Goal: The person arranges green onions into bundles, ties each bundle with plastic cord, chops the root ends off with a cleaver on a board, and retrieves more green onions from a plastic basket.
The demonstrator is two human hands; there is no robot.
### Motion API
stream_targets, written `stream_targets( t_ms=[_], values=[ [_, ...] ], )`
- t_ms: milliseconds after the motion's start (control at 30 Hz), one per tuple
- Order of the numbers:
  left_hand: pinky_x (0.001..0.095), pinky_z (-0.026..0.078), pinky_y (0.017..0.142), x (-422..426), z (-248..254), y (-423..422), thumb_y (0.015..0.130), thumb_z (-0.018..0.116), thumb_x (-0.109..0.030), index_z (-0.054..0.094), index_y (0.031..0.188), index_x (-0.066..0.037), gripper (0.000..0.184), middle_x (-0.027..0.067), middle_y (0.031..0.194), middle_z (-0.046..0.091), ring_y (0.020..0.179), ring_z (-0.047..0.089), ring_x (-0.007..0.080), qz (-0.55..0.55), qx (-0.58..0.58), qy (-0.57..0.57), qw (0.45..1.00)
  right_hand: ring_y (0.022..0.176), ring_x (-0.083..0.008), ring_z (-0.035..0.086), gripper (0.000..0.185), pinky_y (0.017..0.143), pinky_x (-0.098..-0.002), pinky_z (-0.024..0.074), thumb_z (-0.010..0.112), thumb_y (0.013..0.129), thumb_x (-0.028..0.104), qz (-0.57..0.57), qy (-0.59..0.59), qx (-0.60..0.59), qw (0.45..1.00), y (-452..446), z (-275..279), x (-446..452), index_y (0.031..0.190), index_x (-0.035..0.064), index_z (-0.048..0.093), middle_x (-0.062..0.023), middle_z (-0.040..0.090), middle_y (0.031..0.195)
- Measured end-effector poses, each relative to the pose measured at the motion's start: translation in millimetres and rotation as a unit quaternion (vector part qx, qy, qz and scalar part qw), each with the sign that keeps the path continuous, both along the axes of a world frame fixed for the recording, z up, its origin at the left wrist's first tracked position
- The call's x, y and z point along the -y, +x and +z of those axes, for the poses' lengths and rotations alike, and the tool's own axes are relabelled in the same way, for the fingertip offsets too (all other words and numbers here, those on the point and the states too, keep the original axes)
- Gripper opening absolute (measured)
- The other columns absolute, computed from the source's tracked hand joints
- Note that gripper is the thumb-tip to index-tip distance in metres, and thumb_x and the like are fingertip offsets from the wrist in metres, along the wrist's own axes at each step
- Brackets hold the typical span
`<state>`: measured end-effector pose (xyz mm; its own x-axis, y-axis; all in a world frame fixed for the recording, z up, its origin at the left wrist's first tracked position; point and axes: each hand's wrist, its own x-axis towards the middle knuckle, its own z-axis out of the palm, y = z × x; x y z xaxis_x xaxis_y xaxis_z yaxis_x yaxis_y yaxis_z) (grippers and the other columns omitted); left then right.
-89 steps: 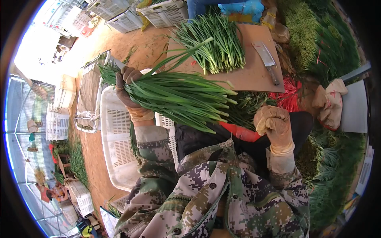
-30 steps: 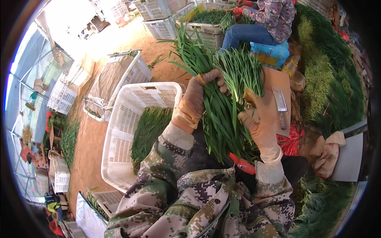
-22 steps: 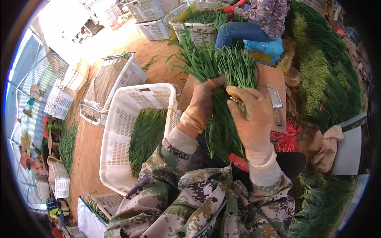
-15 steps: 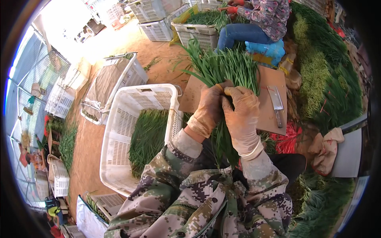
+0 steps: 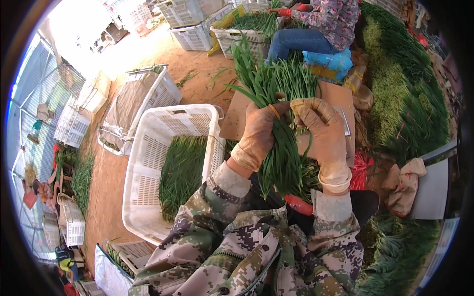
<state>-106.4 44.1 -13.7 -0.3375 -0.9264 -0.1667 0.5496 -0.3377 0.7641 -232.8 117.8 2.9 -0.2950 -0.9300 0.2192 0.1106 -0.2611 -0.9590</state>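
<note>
My left hand (image 5: 261, 129), in a stained glove, is wrapped round a bunch of long green leaves (image 5: 284, 158). An orange band shows at its thumb. My gloved right hand (image 5: 321, 121) is just right of the bunch, its fingers curled in a pinch; what they hold, if anything, is too small to tell. Behind both hands, another green bunch (image 5: 298, 81) lies on the brown board (image 5: 340, 96). The knife (image 5: 345, 123) on that board is mostly hidden by my right hand.
A white crate (image 5: 148, 163) with greens stands at the left. A co-worker in jeans (image 5: 301, 42) sits beyond the board, by another crate (image 5: 224, 42). Heaped greens (image 5: 414, 98) lie at the right, red strips (image 5: 362, 170) near my right wrist, and a covered crate (image 5: 131, 106) farther left.
The bunch has gone from lying sideways in my left hand to upright between both hands. My right hand came in to meet my left, then moved slightly away to the right.
</note>
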Motion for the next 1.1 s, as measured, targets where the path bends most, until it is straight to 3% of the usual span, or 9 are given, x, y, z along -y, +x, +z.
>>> stream_targets(
  t_ms=[167,267,367,567,700,767,833,933,1100],
  values=[
    [0.0312,0.051,0.052,5,-1,-4,0.083,0.071,-0.004,0.061,0.099,0.0,0.019,0.0079,0.077,0.062,0.06,0.06,0.0176,0.045,-0.023,-0.016,0.999,0.08,-0.012,0.064,0.019,0.075,-0.0254,0.0523,0.069,0.092,0.012,-0.108,-0.08,-0.192,0.972,12,-1,-4,0.106,-0.0004,0.069,-0.0038,0.07,0.091],
    [0.0335,0.052,0.058,30,-4,20,0.09,0.065,-0.022,0.055,0.086,-0.008,0.017,0.0039,0.069,0.058,0.066,0.06,0.0189,-0.068,0.05,-0.017,0.996,0.087,-0.0128,0.065,0.028,0.077,-0.026,0.0531,0.069,0.092,0.013,-0.182,-0.107,-0.289,0.934,-13,-10,-16,0.118,0.0014,0.066,-0.006,0.07,0.105],
    [0.037,0.052,0.07,50,2,40,0.094,0.06,-0.02,0.054,0.086,-0.009,0.014,0.0007,0.072,0.053,0.069,0.057,0.017,-0.129,-0.073,0.026,0.989,0.103,-0.0167,0.063,0.05,0.089,-0.0297,0.0515,0.07,0.092,0.02,-0.115,-0.099,-0.175,0.973,-63,-19,-34,0.136,0.0038,0.055,-0.0098,0.063,0.126],
    [0.0316,0.049,0.069,64,17,43,0.095,0.059,-0.015,0.058,0.097,-0.004,0.011,0.0011,0.08,0.052,0.07,0.053,0.0145,-0.209,-0.196,0.007,0.958,0.134,-0.0301,0.046,0.12,0.112,-0.0426,0.0352,0.081,0.063,0.061,0.018,-0.001,-0.325,0.946,-87,-55,-56,0.153,0.0034,0.027,-0.015,0.045,0.147],
    [0.0306,0.052,0.071,36,44,9,0.098,0.054,-0.019,0.059,0.107,-0.001,0.021,0.0005,0.086,0.054,0.077,0.056,0.0151,-0.206,-0.081,-0.031,0.975,0.129,-0.03,0.05,0.119,0.107,-0.0402,0.0389,0.08,0.064,0.064,0.045,-0.037,-0.336,0.94,-42,-37,-16,0.151,0.0014,0.029,-0.0162,0.052,0.139],
    [0.0318,0.057,0.069,25,53,-13,0.1,0.05,-0.022,0.059,0.109,0.001,0.027,0.0038,0.084,0.06,0.075,0.063,0.0191,-0.175,0.045,-0.055,0.982,0.121,-0.0256,0.054,0.113,0.1,-0.0371,0.0438,0.078,0.065,0.068,0.203,0.028,-0.199,0.958,-31,-33,-8,0.146,0.0001,0.036,-0.0146,0.058,0.13],
    [0.0322,0.057,0.067,33,49,-35,0.1,0.051,-0.023,0.059,0.108,0.001,0.026,0.0047,0.082,0.061,0.073,0.064,0.0194,-0.159,0.079,-0.058,0.982,0.118,-0.0221,0.055,0.108,0.096,-0.0358,0.045,0.078,0.067,0.067,0.191,0.016,-0.113,0.975,-27,-62,1,0.143,0.0,0.04,-0.013,0.059,0.128],
    [0.0341,0.055,0.058,42,36,-59,0.09,0.062,-0.013,0.063,0.087,0.001,0.014,0.0089,0.072,0.063,0.06,0.063,0.0222,-0.109,0.143,-0.018,0.983,0.11,-0.0154,0.056,0.09,0.092,-0.0323,0.0474,0.079,0.075,0.058,0.172,-0.01,-0.046,0.984,-23,-88,1,0.136,0.0007,0.047,-0.0084,0.061,0.122],
    [0.0361,0.055,0.055,46,17,-80,0.088,0.064,-0.009,0.063,0.083,0.002,0.012,0.0102,0.069,0.061,0.056,0.061,0.0233,-0.073,0.094,-0.013,0.993,0.085,-0.0167,0.065,0.048,0.08,-0.031,0.0555,0.078,0.083,0.022,0.098,0.036,0.229,0.968,-5,-101,1,0.121,0.0013,0.057,-0.0057,0.068,0.1]
  ],
)
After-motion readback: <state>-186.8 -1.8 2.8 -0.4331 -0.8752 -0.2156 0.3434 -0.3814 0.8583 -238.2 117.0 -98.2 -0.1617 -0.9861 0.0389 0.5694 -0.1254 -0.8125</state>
